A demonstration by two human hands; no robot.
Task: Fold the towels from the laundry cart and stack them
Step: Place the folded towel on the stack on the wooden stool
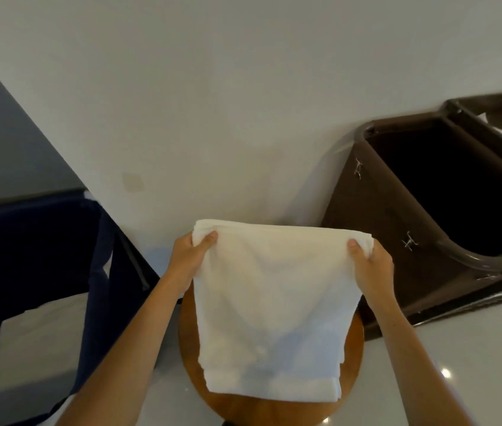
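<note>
Left hand (194, 256) and right hand (371, 264) each pinch a top corner of the towel (271, 305); edge level between them; length hangs down over my stool (243, 408).

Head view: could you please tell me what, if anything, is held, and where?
A white towel: the left hand grips its top left corner, the right hand its top right corner.

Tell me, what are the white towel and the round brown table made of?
The towel looks like soft white cloth, probably cotton: it droops and creases. The round table looks like smooth wood: warm brown, with a slight sheen.
</note>
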